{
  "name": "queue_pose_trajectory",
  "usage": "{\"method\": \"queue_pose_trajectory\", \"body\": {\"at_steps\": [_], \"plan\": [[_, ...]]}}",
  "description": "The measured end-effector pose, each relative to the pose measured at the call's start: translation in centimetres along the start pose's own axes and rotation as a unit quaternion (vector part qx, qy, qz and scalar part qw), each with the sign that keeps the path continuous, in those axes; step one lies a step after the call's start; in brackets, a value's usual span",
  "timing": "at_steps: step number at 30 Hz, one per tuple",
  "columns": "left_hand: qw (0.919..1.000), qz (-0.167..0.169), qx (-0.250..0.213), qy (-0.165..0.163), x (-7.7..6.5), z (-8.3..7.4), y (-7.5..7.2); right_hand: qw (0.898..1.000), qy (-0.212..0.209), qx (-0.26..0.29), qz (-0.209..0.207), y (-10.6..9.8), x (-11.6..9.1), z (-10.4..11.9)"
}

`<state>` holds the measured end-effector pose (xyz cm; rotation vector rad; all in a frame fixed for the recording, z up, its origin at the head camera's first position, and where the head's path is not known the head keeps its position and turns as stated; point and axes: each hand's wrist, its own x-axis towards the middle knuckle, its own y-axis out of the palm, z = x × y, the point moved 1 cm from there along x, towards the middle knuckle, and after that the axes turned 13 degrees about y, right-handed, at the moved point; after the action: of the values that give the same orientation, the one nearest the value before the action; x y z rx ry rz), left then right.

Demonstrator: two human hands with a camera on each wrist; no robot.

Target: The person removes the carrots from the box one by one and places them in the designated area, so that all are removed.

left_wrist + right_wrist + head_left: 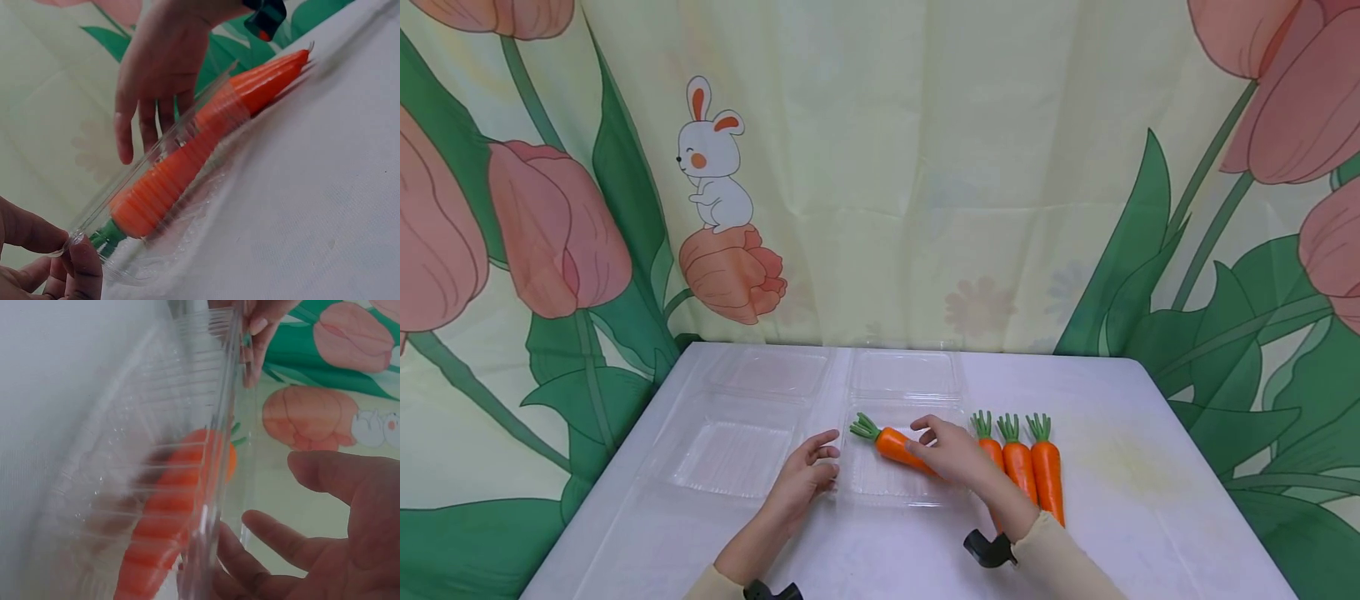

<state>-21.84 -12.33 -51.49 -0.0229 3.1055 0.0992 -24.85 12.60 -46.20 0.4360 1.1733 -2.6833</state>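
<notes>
A toy carrot [895, 444] with a green top lies slantwise in the base of the right-hand clear plastic container [902, 498]. My left hand [808, 475] is at the left side of that container. In the left wrist view, its thumb and finger pinch the rim [75, 240] near the carrot's green top. My right hand [951, 450] hovers over the carrot's thicker half and hides its tip. Seen from the right wrist, the right hand's fingers [275, 537] are spread and relaxed beside the container wall, with nothing gripped.
Three more carrots [1047, 467] lie side by side right of the container, partly behind the right forearm. A second clear container [733, 458] stands open on the left, lid [767, 371] folded back. White cloth covers the table [1150, 517]; a printed curtain [880, 167] hangs behind.
</notes>
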Motion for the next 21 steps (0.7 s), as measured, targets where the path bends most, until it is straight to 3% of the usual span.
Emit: {"method": "queue_pose_trajectory", "body": {"at_steps": [8, 21], "plan": [[1.0, 0.0, -0.002, -0.002, 0.0, -0.1, 0.1, 0.999, -0.041, -0.031, -0.014, 1.3, 0.5, 0.1], [0.9999, 0.005, -0.009, 0.006, 0.1, 0.0, 0.0, 0.998, -0.025, -0.064, -0.012, 2.9, 1.4, -0.1]]}}
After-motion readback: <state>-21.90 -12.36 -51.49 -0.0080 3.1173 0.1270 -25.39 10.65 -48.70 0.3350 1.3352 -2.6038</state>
